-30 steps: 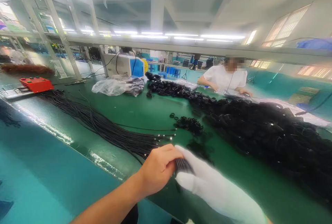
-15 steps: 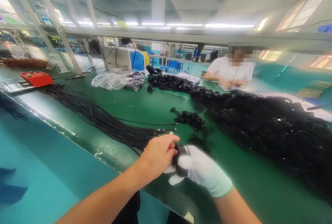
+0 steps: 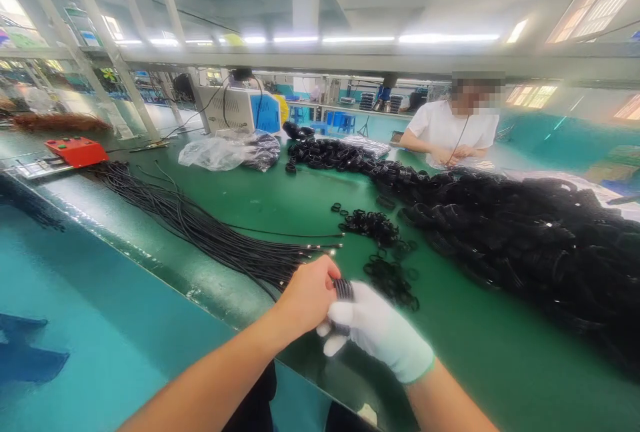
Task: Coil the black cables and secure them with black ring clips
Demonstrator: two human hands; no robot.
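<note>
1. Coil of black cable (image 3: 343, 290) at the frame's lower centre
2. Left hand (image 3: 309, 291) pinching its left side; gloved right hand (image 3: 383, 329) curled around it
3. Cable bundle (image 3: 215, 235) left of centre, dark heap (image 3: 520, 239) at right, on the green tabletop (image 3: 480, 345)

A red box with buttons (image 3: 77, 151) sits on the left of the green table (image 3: 280, 199); a clear plastic bag (image 3: 215, 154) lies before a white-and-blue machine (image 3: 243, 112), with a white-shirted person (image 3: 453, 129) across the table

Green tabletop (image 3: 240, 200), black cables (image 3: 220, 239), red box (image 3: 76, 151), white glove (image 3: 385, 332), blue-and-white machine (image 3: 240, 111)
</note>
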